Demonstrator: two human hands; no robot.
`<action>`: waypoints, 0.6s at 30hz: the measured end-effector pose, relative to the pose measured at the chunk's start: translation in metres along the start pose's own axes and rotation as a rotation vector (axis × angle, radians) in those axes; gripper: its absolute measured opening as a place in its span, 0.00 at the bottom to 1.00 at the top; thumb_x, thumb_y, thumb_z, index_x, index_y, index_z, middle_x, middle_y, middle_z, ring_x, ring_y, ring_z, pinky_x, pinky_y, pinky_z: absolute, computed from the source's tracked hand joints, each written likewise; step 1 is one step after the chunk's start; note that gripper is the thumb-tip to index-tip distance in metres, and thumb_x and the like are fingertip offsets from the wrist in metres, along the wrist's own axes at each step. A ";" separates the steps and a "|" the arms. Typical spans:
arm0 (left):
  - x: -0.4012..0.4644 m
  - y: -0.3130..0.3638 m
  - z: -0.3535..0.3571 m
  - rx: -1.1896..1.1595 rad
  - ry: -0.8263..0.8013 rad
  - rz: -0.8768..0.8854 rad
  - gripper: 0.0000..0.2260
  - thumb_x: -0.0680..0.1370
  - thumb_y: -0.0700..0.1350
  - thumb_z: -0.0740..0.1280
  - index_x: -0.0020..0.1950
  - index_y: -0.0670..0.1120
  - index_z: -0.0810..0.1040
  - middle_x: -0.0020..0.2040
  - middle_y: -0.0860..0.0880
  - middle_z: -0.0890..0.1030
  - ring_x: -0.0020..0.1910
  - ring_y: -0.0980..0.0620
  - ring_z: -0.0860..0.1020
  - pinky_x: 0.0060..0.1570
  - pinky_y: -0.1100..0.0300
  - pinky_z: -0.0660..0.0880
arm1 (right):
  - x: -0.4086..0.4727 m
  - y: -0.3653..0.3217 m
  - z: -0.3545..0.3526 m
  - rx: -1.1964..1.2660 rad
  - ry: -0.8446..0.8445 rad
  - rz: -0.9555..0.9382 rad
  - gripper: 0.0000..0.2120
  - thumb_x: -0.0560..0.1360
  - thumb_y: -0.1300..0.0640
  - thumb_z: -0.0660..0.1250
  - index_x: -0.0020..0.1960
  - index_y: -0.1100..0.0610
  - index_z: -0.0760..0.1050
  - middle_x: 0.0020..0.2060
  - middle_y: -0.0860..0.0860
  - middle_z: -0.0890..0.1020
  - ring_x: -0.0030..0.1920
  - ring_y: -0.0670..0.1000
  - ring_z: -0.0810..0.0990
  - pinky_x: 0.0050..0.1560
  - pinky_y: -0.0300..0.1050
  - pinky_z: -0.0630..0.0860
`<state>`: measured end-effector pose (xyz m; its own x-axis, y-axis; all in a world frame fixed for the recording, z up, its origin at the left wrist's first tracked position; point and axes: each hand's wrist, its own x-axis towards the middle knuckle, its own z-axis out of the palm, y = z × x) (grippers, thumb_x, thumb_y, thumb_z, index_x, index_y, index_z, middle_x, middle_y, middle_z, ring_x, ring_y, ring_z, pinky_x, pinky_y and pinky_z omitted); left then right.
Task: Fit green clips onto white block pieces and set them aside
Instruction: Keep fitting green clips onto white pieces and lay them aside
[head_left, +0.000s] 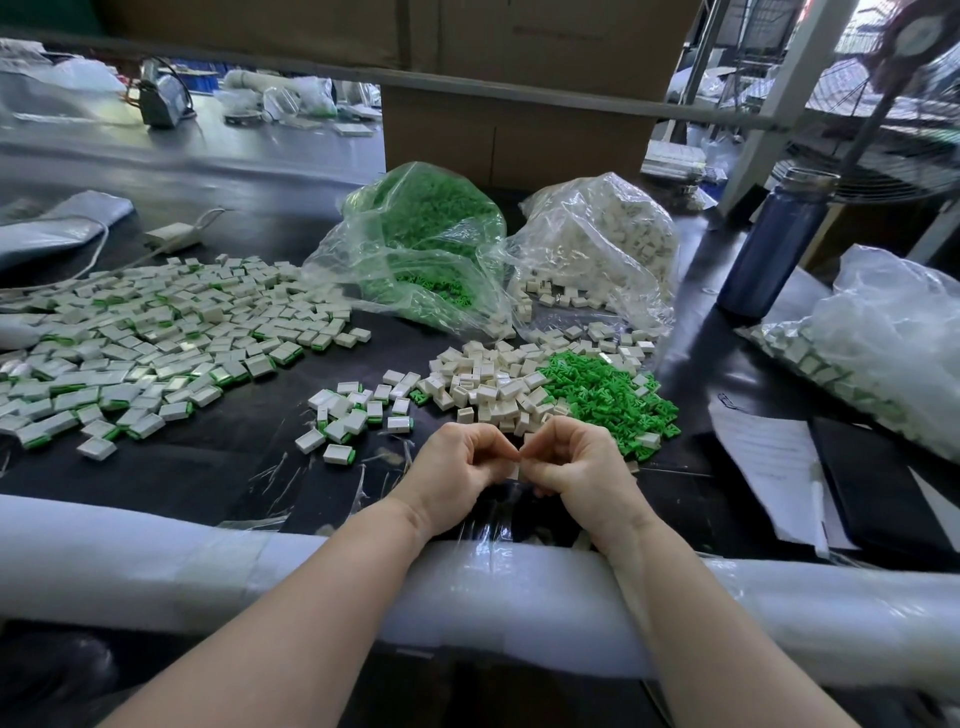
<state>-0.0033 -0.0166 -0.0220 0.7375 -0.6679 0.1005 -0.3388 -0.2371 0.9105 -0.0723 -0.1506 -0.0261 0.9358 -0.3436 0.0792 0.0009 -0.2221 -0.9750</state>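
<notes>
Left hand (457, 460) | right hand (576, 460) | both grips curled, fingertips meeting; contents hidden | no legible writing

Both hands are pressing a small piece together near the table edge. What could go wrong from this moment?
1. The left hand and right hand work just above the padded table edge; a slipped piece could drop off.
2. Loose white blocks overlap the green clips, so parts may mix.
</notes>
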 end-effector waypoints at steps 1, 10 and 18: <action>0.000 0.000 0.000 -0.005 0.006 0.000 0.03 0.73 0.35 0.69 0.44 0.41 0.81 0.40 0.46 0.81 0.41 0.53 0.78 0.50 0.60 0.76 | 0.000 0.000 0.000 0.002 0.008 -0.004 0.14 0.67 0.75 0.69 0.34 0.56 0.76 0.28 0.51 0.79 0.28 0.46 0.77 0.30 0.37 0.74; 0.003 -0.007 0.004 0.024 0.042 0.025 0.09 0.72 0.38 0.72 0.47 0.50 0.78 0.44 0.51 0.82 0.45 0.53 0.80 0.53 0.59 0.77 | 0.001 -0.002 0.002 0.117 0.102 0.011 0.08 0.70 0.72 0.68 0.38 0.61 0.76 0.25 0.49 0.79 0.24 0.43 0.76 0.27 0.33 0.72; 0.005 -0.009 0.005 -0.195 0.098 -0.041 0.05 0.77 0.39 0.65 0.44 0.47 0.77 0.41 0.46 0.83 0.41 0.52 0.82 0.49 0.58 0.78 | 0.000 -0.003 0.002 0.128 0.080 0.006 0.03 0.73 0.68 0.67 0.41 0.65 0.77 0.29 0.53 0.80 0.26 0.43 0.77 0.30 0.34 0.74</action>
<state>0.0009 -0.0216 -0.0319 0.8046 -0.5867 0.0919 -0.1954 -0.1155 0.9739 -0.0717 -0.1484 -0.0232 0.9046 -0.4178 0.0844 0.0451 -0.1032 -0.9936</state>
